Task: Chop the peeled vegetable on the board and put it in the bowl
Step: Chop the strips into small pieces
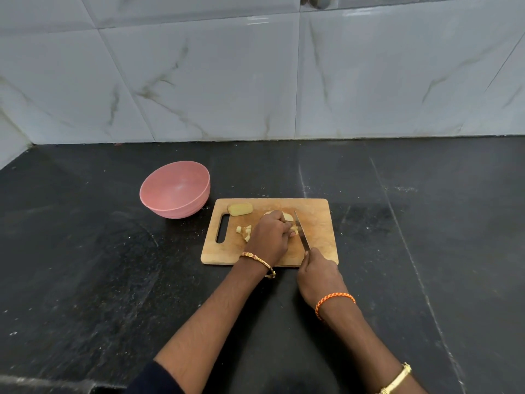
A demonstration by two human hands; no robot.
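Observation:
A wooden chopping board point(318, 223) lies on the black counter. My left hand point(268, 237) curls over a pale peeled vegetable piece point(287, 216) at the board's middle and holds it down. My right hand point(316, 273) grips the handle of a knife point(301, 230), whose blade runs just right of the held piece. A few small cut cubes point(245, 231) lie left of my left hand. A larger peeled chunk point(240, 209) rests near the board's far left corner. The pink bowl point(174, 191) stands empty to the board's upper left.
The black stone counter point(85, 265) stretches around the board on all sides. A marble-tiled wall point(255, 81) rises behind it. The board's handle slot point(222, 228) is at its left end.

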